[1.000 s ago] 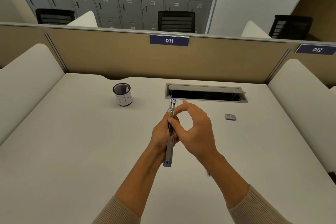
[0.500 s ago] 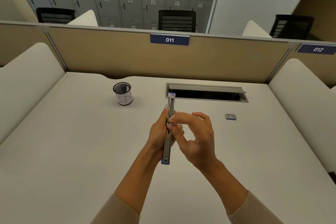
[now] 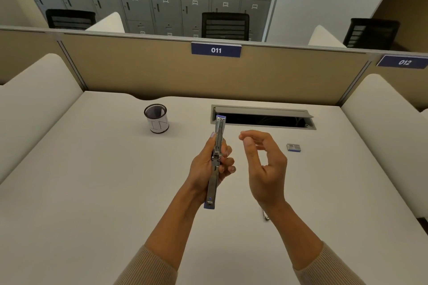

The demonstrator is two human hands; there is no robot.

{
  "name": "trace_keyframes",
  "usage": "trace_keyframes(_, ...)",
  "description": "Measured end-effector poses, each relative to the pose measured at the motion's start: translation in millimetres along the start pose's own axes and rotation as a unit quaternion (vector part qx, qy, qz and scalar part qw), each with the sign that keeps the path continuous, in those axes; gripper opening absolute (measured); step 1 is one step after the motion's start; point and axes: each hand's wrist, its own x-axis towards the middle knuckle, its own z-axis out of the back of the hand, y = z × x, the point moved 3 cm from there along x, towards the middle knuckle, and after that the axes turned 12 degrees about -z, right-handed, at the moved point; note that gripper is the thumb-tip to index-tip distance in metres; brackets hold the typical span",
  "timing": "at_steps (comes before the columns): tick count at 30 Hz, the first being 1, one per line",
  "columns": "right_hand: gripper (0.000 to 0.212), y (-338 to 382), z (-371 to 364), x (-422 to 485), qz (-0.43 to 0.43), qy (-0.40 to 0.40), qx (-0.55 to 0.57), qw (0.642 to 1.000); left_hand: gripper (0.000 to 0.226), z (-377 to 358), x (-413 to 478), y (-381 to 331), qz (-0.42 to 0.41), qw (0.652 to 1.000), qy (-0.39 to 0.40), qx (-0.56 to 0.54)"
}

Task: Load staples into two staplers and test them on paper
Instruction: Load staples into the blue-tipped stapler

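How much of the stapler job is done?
Not much looks done. The left hand holds one stapler swung open; the right hand is beside it, apart. The small staple box lies on the desk. No second stapler or paper shows.

Left hand (image 3: 208,164) grips the opened stapler (image 3: 216,159) (right hand (image 3: 264,164) apart, empty).

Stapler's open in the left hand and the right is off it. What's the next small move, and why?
Probably reach the right hand, which hovers apart with nothing visible in it, to the small staple box on the desk to its right. The stapler lies opened flat in the left hand with its metal channel up; whether it already holds staples cannot be told.
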Motion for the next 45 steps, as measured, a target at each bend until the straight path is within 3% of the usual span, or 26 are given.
trace_keyframes(3, 0.016, -5, -1, 0, -0.053, 0.009, 0.043, 0.998, 0.047, 5, -1, 0, 0.006, 0.999, -0.015, 0.044)
trace_keyframes(6, 0.020, -22, -6, -3, -0.227, 0.040, 0.146, 0.962, 0.047, 14, 0, 3, 0.029, 0.973, -0.065, 0.219)
trace_keyframes(8, 0.027, -36, -13, -9, -0.383, 0.085, 0.250, 0.885, 0.043, 19, -1, 4, -0.001, 0.923, -0.040, 0.382)
trace_keyframes(10, 0.033, -46, -20, -16, -0.497, 0.118, 0.356, 0.783, 0.042, 20, -2, 7, -0.047, 0.869, 0.022, 0.492)
trace_keyframes(12, 0.035, -54, -27, -23, -0.557, 0.123, 0.420, 0.706, 0.036, 22, -1, 11, -0.066, 0.784, 0.069, 0.613)
trace_keyframes(15, 0.031, -66, -34, -35, -0.605, 0.105, 0.426, 0.665, 0.035, 20, 2, 27, -0.068, 0.549, 0.166, 0.816)
trace_keyframes(16, 0.031, -71, -35, -40, -0.622, 0.091, 0.428, 0.649, 0.035, 17, 1, 31, -0.063, 0.498, 0.183, 0.846)
trace_keyframes(18, 0.031, -79, -36, -46, -0.647, 0.071, 0.441, 0.618, 0.039, 16, 3, 37, -0.053, 0.440, 0.206, 0.873)
trace_keyframes(22, 0.028, -86, -40, -52, -0.657, 0.088, 0.465, 0.587, 0.036, 16, 6, 39, -0.083, 0.399, 0.206, 0.890)
trace_keyframes(28, 0.031, -93, -39, -52, -0.648, 0.092, 0.467, 0.595, 0.039, 22, 7, 39, -0.106, 0.398, 0.195, 0.890)
trace_keyframes(30, 0.032, -96, -39, -52, -0.649, 0.087, 0.459, 0.601, 0.034, 22, 2, 45, -0.117, 0.377, 0.223, 0.891)
trace_keyframes(32, 0.031, -98, -40, -53, -0.645, 0.096, 0.458, 0.604, 0.028, 28, 2, 46, -0.120, 0.415, 0.212, 0.877)
trace_keyframes(34, 0.030, -98, -41, -53, -0.635, 0.107, 0.467, 0.606, 0.040, 35, 8, 36, -0.118, 0.538, 0.146, 0.822)
trace_keyframes(37, 0.029, -98, -41, -50, -0.616, 0.118, 0.468, 0.622, 0.054, 47, 15, 22, -0.067, 0.756, 0.041, 0.650)
trace_keyframes(39, 0.024, -95, -40, -47, -0.605, 0.130, 0.452, 0.642, 0.053, 53, 14, 20, -0.018, 0.855, -0.022, 0.519)
trace_keyframes(42, 0.016, -90, -40, -43, -0.594, 0.146, 0.430, 0.665, 0.051, 58, 11, 20, 0.072, 0.929, -0.063, 0.356)
trace_keyframes(45, 0.017, -87, -40, -39, -0.576, 0.153, 0.407, 0.693, 0.052, 60, 6, 21, 0.094, 0.955, -0.067, 0.272)
